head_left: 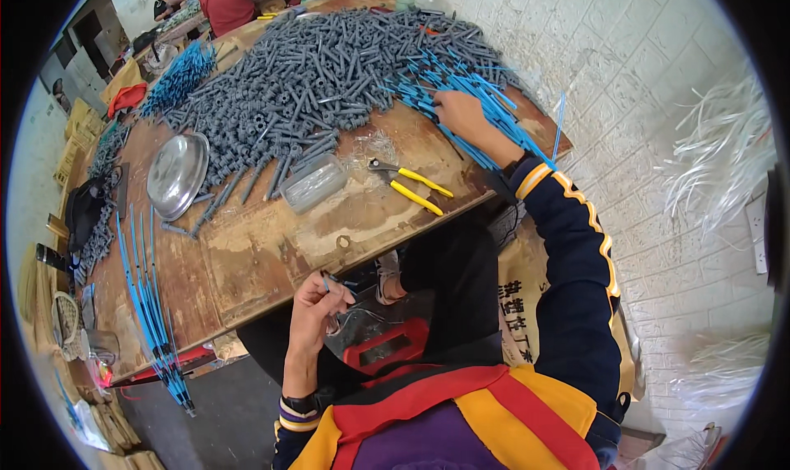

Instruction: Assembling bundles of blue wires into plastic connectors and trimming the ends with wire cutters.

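While reaching with right hand (462, 118) into blue strips (500, 108) beyond pliers (401, 173), probably placed for easy picking, cannot tell its grip; nearer than pliers, pinching small dark piece (326, 283) between fingers of left hand (316, 304).

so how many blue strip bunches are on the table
3: a bunch at the right hand, another bunch at far left, a third bunch at near left; more may be hidden.

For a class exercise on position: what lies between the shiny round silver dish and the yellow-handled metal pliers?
The head view shows grey cylindrical pieces, then a clear rectangular plastic box.
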Available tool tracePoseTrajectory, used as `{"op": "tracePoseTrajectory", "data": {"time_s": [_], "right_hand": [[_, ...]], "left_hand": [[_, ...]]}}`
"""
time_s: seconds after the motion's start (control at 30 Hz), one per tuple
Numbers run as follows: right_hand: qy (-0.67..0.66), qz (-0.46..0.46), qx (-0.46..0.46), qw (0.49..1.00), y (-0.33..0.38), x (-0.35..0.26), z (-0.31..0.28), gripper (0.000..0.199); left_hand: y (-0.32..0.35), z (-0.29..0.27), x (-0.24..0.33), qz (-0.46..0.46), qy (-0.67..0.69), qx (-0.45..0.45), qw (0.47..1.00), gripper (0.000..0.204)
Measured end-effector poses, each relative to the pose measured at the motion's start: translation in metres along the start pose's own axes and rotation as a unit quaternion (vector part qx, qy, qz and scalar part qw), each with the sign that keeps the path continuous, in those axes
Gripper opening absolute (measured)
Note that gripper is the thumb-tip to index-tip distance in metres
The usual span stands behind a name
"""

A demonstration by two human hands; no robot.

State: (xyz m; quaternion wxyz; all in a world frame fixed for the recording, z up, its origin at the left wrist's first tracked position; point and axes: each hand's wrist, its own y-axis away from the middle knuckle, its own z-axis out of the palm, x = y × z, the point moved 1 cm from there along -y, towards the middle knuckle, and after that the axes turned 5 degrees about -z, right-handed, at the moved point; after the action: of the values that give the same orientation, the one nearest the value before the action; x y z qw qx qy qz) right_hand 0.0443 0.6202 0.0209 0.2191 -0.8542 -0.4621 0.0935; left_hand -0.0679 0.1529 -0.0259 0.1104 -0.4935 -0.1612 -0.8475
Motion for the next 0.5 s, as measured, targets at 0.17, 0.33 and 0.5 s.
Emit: {"op": "tracePoseTrajectory", "data": {"time_s": [0.17,0.33,0.5], "right_hand": [[-0.098,0.031,0.062,0.993,-0.003,-0.019,-0.068,0.020],[-0.317,-0.220,0.072,0.920,0.056,-0.161,-0.163,0.018],[-0.341,-0.331,0.011,0.880,0.114,-0.246,-0.172,0.023]], "left_hand": [[0.004,-0.018,0.006,0.009,0.032,-0.031,0.999,0.008],[0.011,0.041,0.075,0.137,0.124,0.209,0.960,0.034],[0.016,0.044,0.072,0.251,0.013,0.161,0.954,0.028]]}}
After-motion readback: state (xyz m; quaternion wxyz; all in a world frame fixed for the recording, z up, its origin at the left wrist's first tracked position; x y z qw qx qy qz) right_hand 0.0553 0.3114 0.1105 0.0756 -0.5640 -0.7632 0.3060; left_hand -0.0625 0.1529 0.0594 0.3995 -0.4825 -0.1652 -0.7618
